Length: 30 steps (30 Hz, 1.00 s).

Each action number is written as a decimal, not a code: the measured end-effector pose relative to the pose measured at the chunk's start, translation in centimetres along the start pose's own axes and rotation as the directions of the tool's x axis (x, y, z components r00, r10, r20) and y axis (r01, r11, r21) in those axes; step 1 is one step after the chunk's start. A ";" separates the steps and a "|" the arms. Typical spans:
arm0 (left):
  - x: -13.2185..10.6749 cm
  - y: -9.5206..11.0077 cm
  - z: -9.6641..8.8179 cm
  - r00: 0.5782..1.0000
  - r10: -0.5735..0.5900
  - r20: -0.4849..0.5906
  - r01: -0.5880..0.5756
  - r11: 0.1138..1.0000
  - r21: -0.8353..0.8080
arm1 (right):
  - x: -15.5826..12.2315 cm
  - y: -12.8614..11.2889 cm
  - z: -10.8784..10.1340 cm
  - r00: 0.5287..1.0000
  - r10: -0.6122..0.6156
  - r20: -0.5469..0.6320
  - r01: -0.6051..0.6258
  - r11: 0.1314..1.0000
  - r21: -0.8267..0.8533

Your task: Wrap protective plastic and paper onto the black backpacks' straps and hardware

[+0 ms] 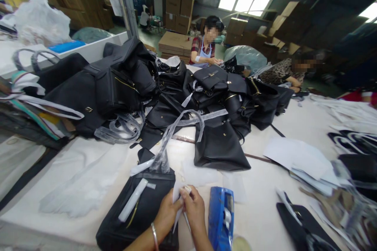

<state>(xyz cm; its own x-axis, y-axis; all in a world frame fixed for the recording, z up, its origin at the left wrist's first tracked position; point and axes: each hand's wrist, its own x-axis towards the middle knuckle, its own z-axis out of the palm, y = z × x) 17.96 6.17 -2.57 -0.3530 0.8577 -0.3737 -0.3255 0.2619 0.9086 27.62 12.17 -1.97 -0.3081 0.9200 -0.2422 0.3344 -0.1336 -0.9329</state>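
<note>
My left hand [168,212], with a bangle at its wrist, and my right hand [194,207] meet just above the table, fingers pinched together. Between them is a piece of thin white wrapping paper [176,191], its lower end hanging down. Whether the paper wraps something is hidden by my fingers. Under my left hand lies a black bag [118,225] with a gold zipper and a white-wrapped strip [134,200] across it. Its handles [163,153] are covered in clear plastic. To the right of my right hand stands a blue tape dispenser [216,219].
Black bags [118,90] are heaped across the middle of the table. One black bag [219,145] lies nearer. White sheets [300,160] and a black bag piece [303,219] lie at right. A person [203,49] works across the table, another person [282,70] farther right.
</note>
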 end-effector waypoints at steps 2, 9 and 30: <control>0.0 0.1 0.0 0.999 -0.026 0.034 0.028 0.998 -0.061 | 0.1 -0.2 -0.7 0.999 0.000 0.054 -0.005 0.994 0.107; -0.1 0.2 0.1 0.987 -0.117 0.113 0.134 0.978 -0.163 | -0.3 0.1 -1.5 0.985 0.056 0.165 -0.096 0.963 0.251; -0.9 -5.2 1.0 0.813 0.484 0.324 -0.475 0.230 0.849 | -0.5 2.6 0.1 0.965 0.249 -0.078 -0.179 0.851 0.495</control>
<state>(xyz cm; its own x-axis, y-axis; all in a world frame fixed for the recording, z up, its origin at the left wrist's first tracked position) 20.79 4.47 -6.75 -0.1604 0.9673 0.1965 0.8381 0.0283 0.5447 28.56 11.36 -4.29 -0.1444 0.8839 -0.4448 -0.1010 -0.4603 -0.8820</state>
